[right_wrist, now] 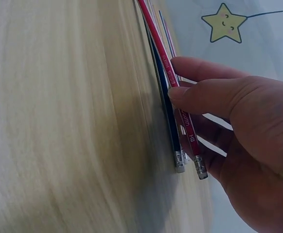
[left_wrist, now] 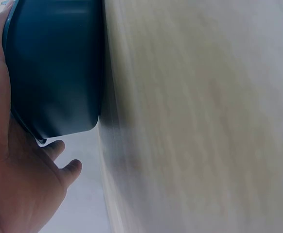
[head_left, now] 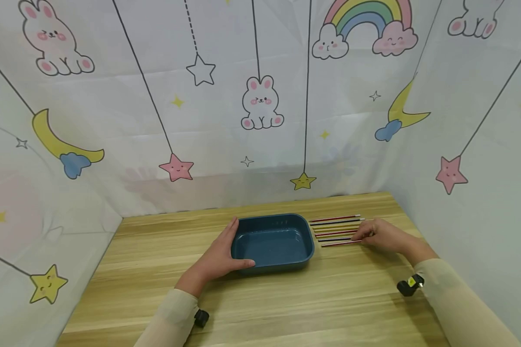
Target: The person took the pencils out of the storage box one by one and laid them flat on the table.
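A dark blue rectangular plastic box (head_left: 269, 243), its top uncovered, stands on the wooden table. My left hand (head_left: 219, 255) grips its left end, the thumb over the near rim and the fingers at the far left corner. To the right of the box several pencils (head_left: 335, 227) lie side by side in a row. Nearest to me is a red pencil (right_wrist: 156, 34), which my right hand (head_left: 379, 235) pinches between thumb and fingers near its eraser end. Beside it in the right wrist view lies a dark blue pencil (right_wrist: 168, 114). Whether the red one is off the table I cannot tell.
The wooden table (head_left: 260, 308) reaches to a white cloth backdrop (head_left: 226, 144) at the back and both sides, printed with rabbits, stars and moons. A small black device is strapped at each wrist, one by the right sleeve (head_left: 456, 294).
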`<state>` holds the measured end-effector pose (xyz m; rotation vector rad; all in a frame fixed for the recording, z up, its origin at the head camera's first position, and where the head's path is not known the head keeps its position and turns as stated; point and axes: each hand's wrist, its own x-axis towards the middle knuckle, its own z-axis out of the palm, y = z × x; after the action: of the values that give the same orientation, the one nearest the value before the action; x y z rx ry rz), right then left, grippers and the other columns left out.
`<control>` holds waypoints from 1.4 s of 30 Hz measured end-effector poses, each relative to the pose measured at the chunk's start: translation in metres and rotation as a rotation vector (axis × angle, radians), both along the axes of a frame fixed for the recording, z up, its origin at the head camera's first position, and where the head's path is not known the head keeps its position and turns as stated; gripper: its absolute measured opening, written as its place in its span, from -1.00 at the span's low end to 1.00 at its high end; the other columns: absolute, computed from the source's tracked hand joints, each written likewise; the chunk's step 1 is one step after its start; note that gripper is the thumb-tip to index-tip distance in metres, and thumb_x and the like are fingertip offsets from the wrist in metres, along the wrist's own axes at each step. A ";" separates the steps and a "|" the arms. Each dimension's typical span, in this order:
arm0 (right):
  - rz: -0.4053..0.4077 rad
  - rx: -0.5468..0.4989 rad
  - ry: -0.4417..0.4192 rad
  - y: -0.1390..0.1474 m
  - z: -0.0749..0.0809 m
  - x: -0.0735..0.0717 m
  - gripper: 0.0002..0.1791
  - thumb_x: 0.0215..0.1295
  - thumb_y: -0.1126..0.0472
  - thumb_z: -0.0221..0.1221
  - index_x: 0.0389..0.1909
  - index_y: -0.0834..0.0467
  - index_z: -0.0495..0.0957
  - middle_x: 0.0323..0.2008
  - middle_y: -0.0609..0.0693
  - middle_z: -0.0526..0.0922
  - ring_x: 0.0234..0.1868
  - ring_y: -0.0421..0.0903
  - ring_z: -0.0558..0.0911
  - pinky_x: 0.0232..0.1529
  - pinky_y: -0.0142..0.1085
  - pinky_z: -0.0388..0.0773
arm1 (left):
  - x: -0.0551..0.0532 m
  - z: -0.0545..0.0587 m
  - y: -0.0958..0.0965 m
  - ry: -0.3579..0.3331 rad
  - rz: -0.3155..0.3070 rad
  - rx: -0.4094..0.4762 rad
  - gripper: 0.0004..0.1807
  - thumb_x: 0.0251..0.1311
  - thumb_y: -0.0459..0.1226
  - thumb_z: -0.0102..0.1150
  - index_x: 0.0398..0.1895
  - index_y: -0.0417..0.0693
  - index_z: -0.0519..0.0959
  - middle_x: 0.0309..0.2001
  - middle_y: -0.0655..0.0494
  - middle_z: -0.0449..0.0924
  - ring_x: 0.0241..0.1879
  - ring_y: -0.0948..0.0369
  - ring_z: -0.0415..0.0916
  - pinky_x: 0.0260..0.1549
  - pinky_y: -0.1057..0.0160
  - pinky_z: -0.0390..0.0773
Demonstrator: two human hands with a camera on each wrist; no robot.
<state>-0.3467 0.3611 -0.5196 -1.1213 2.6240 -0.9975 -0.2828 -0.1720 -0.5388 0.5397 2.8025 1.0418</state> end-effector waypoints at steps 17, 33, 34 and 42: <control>-0.048 0.047 0.090 -0.004 -0.009 0.003 -0.74 0.40 0.49 0.40 -0.04 0.15 0.90 -0.10 -0.03 0.81 -0.07 -0.01 0.76 -0.05 -0.19 0.73 | 0.001 0.002 0.000 -0.007 0.001 -0.006 0.48 0.17 0.32 0.58 0.87 0.04 -0.22 0.84 0.11 -0.32 0.79 -0.07 -0.24 0.63 -0.35 0.05; -0.096 0.080 0.177 -0.008 -0.018 0.003 -0.69 0.34 0.54 0.42 -0.09 0.10 0.89 -0.17 -0.12 0.76 -0.12 -0.06 0.74 -0.11 -0.19 0.71 | 0.000 0.000 -0.001 0.005 -0.003 -0.004 0.47 0.20 0.29 0.59 0.87 0.01 -0.21 0.84 0.05 -0.31 0.79 -0.07 -0.23 0.63 -0.35 0.07; -0.106 0.090 0.168 -0.009 -0.017 0.004 -0.69 0.35 0.53 0.42 -0.09 0.09 0.89 -0.16 -0.13 0.75 -0.10 -0.06 0.74 -0.09 -0.18 0.71 | -0.001 0.000 -0.001 0.007 -0.003 -0.004 0.46 0.20 0.29 0.59 0.87 0.00 -0.21 0.84 0.04 -0.30 0.79 -0.08 -0.24 0.63 -0.35 0.07; -0.179 0.095 0.198 -0.012 -0.018 0.006 -0.78 0.38 0.45 0.45 -0.11 0.07 0.88 -0.15 -0.15 0.78 -0.05 0.00 0.76 0.01 -0.06 0.72 | 0.000 0.004 -0.002 0.015 -0.015 -0.059 0.47 0.18 0.36 0.55 0.87 0.02 -0.20 0.84 0.05 -0.30 0.79 -0.10 -0.22 0.63 -0.33 0.07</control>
<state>-0.3410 0.3486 -0.5380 -1.0272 2.9387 -0.8177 -0.2827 -0.1737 -0.5350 0.5637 2.8279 0.9530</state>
